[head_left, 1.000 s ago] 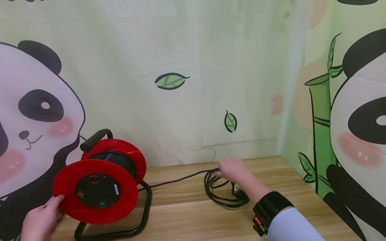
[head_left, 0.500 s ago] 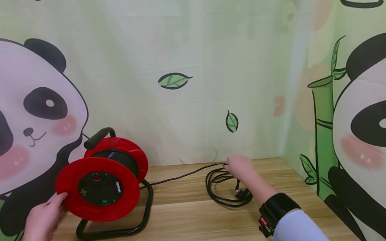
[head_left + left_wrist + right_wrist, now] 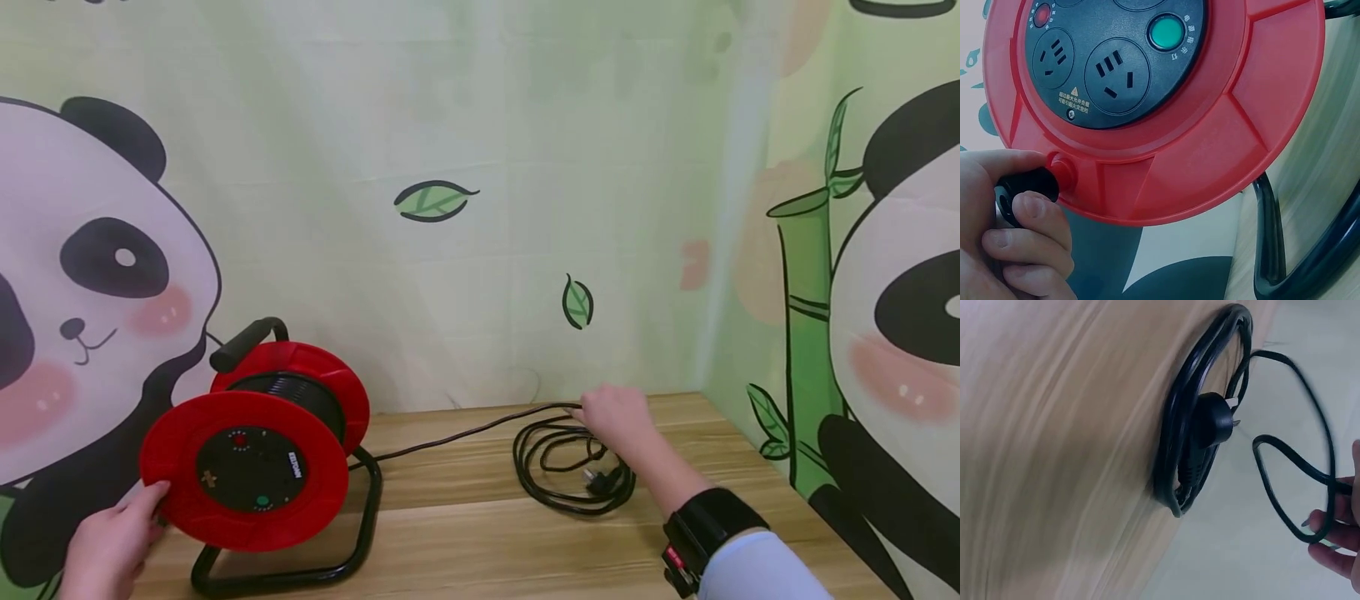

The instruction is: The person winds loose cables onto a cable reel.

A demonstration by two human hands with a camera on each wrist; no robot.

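Note:
A red cable reel [image 3: 243, 467] stands on a black tube frame [image 3: 366, 521] at the left of the wooden table [image 3: 480, 533]. My left hand [image 3: 120, 533] is at the front flange's lower left edge. In the left wrist view my left hand [image 3: 1016, 219] grips the black winding knob [image 3: 1025, 187] beside the socket panel [image 3: 1110, 56]. A black cable [image 3: 450, 437] runs from the reel to a loose coil [image 3: 558, 492] with its plug [image 3: 600, 481]. My right hand [image 3: 611, 417] pinches the cable above the coil. A loop of cable [image 3: 1285, 456] hangs from the fingers [image 3: 1335, 531], and the plug [image 3: 1210, 425] lies inside the coil.
A panda-and-bamboo printed backdrop [image 3: 450, 250] closes the table at the back and on the right [image 3: 862, 333]. The reel's black carry handle [image 3: 240, 346] sticks up behind the flanges. Bare wood lies between the reel and the coil.
My right hand has slid to the right along the cable, drawing it across and shifting the coil a little. My left hand has stayed at the reel's flange.

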